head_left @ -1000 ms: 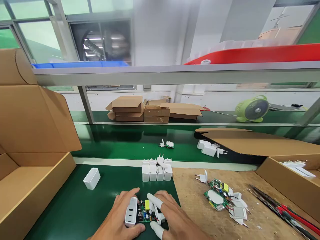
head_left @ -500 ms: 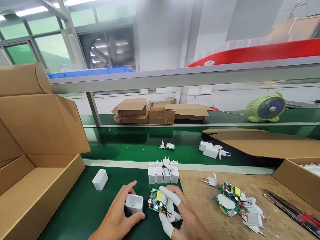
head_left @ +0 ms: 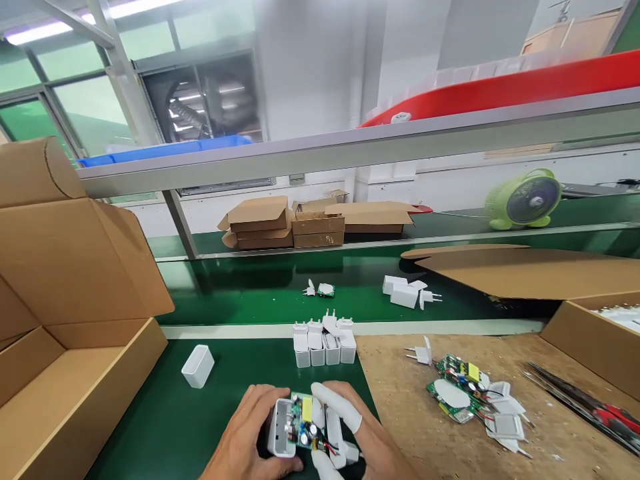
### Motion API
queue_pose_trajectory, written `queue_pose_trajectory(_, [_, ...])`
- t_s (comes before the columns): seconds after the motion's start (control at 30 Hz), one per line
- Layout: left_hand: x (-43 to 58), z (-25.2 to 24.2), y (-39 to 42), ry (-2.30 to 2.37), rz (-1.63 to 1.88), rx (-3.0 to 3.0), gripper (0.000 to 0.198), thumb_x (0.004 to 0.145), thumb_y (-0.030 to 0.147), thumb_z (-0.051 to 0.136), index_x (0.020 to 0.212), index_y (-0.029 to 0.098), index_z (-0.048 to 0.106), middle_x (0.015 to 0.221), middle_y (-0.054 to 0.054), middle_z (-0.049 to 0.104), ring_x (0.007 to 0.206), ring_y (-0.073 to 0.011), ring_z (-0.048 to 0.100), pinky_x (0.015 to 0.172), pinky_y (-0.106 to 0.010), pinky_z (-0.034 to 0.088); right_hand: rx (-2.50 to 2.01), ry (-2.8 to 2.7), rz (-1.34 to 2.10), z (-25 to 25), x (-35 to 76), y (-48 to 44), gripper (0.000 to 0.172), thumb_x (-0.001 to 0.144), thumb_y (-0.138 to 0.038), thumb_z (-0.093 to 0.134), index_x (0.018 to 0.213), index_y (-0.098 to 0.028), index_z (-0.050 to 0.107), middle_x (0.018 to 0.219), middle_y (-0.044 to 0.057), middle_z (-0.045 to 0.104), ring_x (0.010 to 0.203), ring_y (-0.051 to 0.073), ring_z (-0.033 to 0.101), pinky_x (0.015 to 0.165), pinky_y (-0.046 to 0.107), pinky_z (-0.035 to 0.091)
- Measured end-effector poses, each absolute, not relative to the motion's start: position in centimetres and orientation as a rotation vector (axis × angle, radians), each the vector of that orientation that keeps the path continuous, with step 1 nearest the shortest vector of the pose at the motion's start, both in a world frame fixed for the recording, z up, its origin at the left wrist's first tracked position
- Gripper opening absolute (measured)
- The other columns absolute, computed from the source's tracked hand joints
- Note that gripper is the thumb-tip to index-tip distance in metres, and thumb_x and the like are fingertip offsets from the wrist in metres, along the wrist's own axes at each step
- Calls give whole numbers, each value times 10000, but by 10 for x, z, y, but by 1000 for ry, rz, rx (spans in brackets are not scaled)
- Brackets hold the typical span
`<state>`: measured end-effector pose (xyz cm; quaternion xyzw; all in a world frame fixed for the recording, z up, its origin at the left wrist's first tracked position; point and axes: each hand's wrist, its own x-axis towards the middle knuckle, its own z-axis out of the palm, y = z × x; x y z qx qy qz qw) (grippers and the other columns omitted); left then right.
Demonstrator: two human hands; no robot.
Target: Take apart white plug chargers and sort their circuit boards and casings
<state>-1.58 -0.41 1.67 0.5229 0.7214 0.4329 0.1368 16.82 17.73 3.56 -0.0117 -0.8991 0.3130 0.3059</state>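
Note:
My left hand (head_left: 253,437) is closed round a white plastic charger housing (head_left: 281,430), its open end turned to the right. Finger cots cover the thumb and forefinger of my right hand (head_left: 357,427), which grips a green circuit board (head_left: 303,420) with a yellow transformer and a white plug cap (head_left: 337,437) wired to it. The board's left edge is at the housing's mouth; how far inside it sits I cannot tell. Just beyond my hands, several white chargers (head_left: 325,347) stand in a group. Another white housing (head_left: 198,366) lies to the left.
An open cardboard box (head_left: 115,393) stands at left. On the brown board at right lie wired circuit boards (head_left: 453,393), a loose plug cap (head_left: 421,352) and tweezers (head_left: 575,400). White housings (head_left: 404,295) rest on the far green strip, with a green fan (head_left: 525,200) behind.
The housing in my left hand has tipped sideways to face the circuit board. My two hands have come together, bringing the board's edge to the housing's mouth. The camera view has tilted slightly.

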Motion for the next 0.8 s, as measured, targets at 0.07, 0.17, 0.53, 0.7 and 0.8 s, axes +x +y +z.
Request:
queue_pose_trajectory(0.07, [-14, 10, -4, 2185, 1246, 1661, 719, 838, 300, 892, 1483, 279, 576, 1371, -124, 638, 1246, -329, 610, 1127, -492, 507, 112, -2338, 718, 33, 164, 177, 762, 849, -107, 571, 1579, -245, 403, 1378, 143, 625, 1197, 260, 692, 1044, 331, 596])
queue_pose_trajectory(0.17, [-13, 4, -4, 2301, 1231, 1771, 687, 929, 217, 773, 1557, 310, 509, 1338, -128, 620, 1155, -308, 615, 1027, -475, 553, 221, -2429, 672, 34, 161, 178, 730, 866, -108, 574, 1568, -229, 410, 1332, 141, 650, 1167, 268, 686, 1040, 345, 594])
queue_pose_trajectory(0.53, [-15, 6, -6, 2323, 1102, 1920, 758, 973, 138, 671, 1640, 351, 382, 1317, -132, 577, 1090, -286, 585, 911, -406, 586, 193, -2555, 521, 16, 166, 180, 763, 824, -112, 592, 1562, -128, 400, 1406, 213, 631, 1263, 357, 635, 1072, 479, 572])
queue_pose_trajectory(0.7, [-14, 4, -5, 2331, 1093, 1940, 802, 950, 91, 659, 1644, 368, 367, 1323, -124, 574, 1085, -285, 575, 902, -404, 579, 151, -2568, 551, 17, 163, 176, 817, 752, -66, 552, 1548, -149, 390, 1397, 203, 626, 1246, 362, 625, 1059, 496, 566])
queue_pose_trajectory(0.8, [-14, 5, -5, 2334, 1078, 1935, 810, 944, 77, 657, 1640, 375, 371, 1320, -121, 571, 1078, -284, 572, 892, -398, 578, 154, -2550, 536, 20, 163, 174, 852, 737, -49, 538, 1565, -156, 364, 1387, 196, 624, 1213, 352, 628, 1023, 482, 581])
